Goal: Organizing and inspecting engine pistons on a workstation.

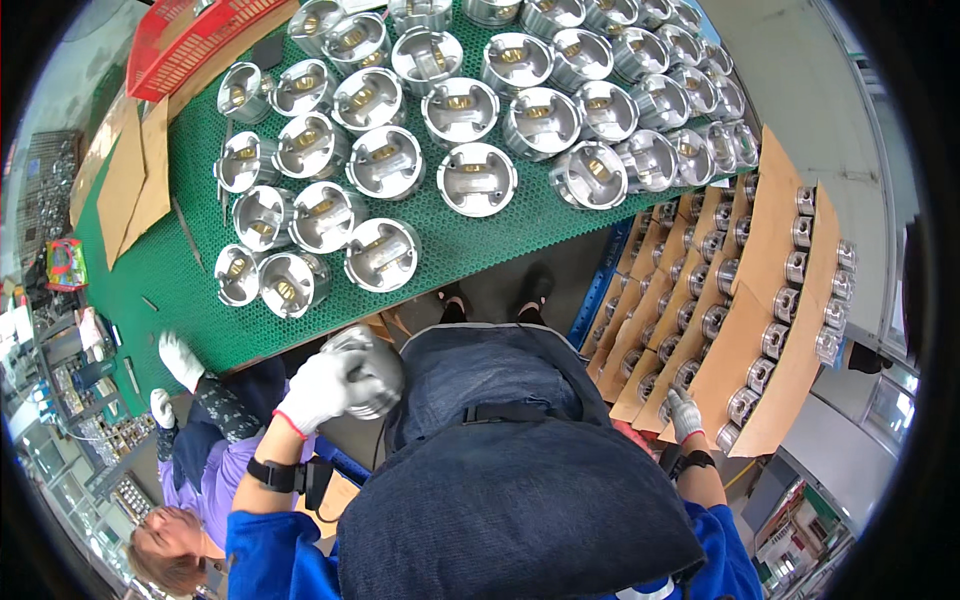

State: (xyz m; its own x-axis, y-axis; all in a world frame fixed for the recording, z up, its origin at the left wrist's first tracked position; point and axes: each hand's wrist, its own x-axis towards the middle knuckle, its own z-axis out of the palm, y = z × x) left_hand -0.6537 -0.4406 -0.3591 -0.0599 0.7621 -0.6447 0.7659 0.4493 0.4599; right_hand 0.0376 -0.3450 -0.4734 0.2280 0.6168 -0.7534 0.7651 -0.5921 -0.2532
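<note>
My left hand (326, 388), in a white glove with a red cuff, is closed around a metal piston (382, 378) just off the table's near edge. Its fingers lie over the piston's side and look slightly blurred. To the right, my gloved right hand (684, 414) reaches down among pistons stacked between cardboard sheets (725, 340). Its fingers are stretched out beside a piston (650, 384) at the near end of a row; whether they touch it I cannot tell. Several pistons (477, 180) stand on the green table mat (450, 245), mostly with their hollow ends up.
A red plastic crate (200, 40) and cardboard pieces (135, 185) lie at the table's far left. A co-worker in a purple top (215, 480) sits close on my left, gloved hands on the table. A blue metal edge (598, 290) runs beside the stack.
</note>
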